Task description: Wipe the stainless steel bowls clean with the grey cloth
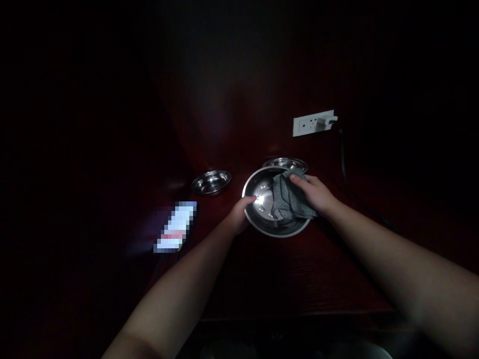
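Note:
A shiny steel bowl (262,219) is tilted towards me on a dark red wooden table (284,274). My left hand (241,212) grips its left rim, thumb over the edge. My right hand (316,192) presses a grey checked cloth (286,199) against the inside of the bowl on its right side, fingers closed on the cloth.
A smaller steel bowl (211,181) sits to the left, and another steel dish (286,162) lies just behind the held bowl. A lit phone screen (175,227) lies at the left. A white wall socket (312,123) holds a plug with a dark cable (342,154). The surroundings are very dark.

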### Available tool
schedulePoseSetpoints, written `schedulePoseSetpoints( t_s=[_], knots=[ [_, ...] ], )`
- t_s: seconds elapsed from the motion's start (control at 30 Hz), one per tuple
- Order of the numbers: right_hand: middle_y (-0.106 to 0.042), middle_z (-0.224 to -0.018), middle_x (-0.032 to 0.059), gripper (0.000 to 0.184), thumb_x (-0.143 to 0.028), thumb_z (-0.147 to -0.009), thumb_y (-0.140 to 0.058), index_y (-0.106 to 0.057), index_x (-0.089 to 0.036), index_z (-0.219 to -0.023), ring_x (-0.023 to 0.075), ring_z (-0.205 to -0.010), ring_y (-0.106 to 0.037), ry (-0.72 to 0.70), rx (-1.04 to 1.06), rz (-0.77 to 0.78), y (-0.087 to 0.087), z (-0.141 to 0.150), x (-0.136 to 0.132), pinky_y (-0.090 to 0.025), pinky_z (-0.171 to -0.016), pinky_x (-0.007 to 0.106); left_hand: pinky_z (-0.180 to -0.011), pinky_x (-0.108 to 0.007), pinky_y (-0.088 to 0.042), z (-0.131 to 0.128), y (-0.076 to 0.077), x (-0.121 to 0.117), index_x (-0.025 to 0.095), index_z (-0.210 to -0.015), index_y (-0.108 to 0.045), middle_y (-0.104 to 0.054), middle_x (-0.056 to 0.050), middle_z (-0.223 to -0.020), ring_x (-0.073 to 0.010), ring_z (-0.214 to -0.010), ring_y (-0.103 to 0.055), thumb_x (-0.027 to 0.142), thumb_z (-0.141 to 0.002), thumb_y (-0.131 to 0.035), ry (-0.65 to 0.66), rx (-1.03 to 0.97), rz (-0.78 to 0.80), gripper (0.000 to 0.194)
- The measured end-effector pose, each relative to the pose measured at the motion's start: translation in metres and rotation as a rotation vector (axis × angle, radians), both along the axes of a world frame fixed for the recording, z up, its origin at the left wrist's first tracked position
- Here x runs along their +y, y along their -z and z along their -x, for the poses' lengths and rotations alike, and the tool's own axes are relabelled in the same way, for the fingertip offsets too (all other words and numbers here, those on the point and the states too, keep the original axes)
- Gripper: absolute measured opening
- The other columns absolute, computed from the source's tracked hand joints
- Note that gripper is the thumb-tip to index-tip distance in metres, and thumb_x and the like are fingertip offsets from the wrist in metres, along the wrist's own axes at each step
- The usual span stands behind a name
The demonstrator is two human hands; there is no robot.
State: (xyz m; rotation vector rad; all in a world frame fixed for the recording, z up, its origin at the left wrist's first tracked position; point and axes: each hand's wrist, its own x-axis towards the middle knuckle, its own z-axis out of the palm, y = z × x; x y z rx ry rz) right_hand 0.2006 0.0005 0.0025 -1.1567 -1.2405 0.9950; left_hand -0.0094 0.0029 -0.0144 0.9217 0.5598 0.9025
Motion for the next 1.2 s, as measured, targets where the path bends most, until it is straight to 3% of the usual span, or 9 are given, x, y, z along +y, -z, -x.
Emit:
schedulePoseSetpoints(
  t_s=[0.77, 0.97, 1.2],
  knots=[
    [-0.066, -0.07, 0.0029, 0.028, -0.042, -0.071, -0.064, -0.065, -0.016, -0.083, 0.0139, -0.056, -0.058, -0.111, 0.034, 0.05, -0.006, 0.001, -0.006, -0.046, -0.056, 0.027, -0.097, -0.042, -0.036, 0.005, 0.0, -0.002, 0.006, -0.102, -0.064, -0.07, -0.015, -0.089, -0.0285, -0.095, -0.063, 0.033, -0.074, -0.052, 0.109, 0.002, 0.048, 0.041],
    [-0.07, -0.084, 0.0092, 0.03, -0.042, -0.075, -0.059, -0.064, -0.017, -0.089, 0.0203, -0.069, -0.065, -0.091, 0.165, 0.135, -0.006, 0.004, -0.004, -0.051, -0.065, 0.032, -0.1, -0.042, -0.034, 0.0, 0.002, -0.004, 0.008, -0.109, -0.061, -0.069, -0.014, -0.096, -0.0282, -0.104, -0.059, 0.044, -0.081, -0.047, 0.009, -0.037, 0.041, 0.048],
    [-0.069, -0.077, 0.0075, 0.027, -0.043, -0.077, -0.056, -0.062, -0.018, -0.085, 0.02, -0.066, -0.065, -0.024, 0.175, 0.118, -0.003, 0.007, 0.002, -0.052, -0.063, 0.033, -0.103, -0.042, -0.032, -0.006, -0.002, -0.001, 0.012, -0.114, -0.059, -0.064, -0.013, -0.111, -0.0273, -0.117, -0.05, 0.056, -0.082, -0.039, -0.078, -0.126, -0.005, 0.057]
  ],
)
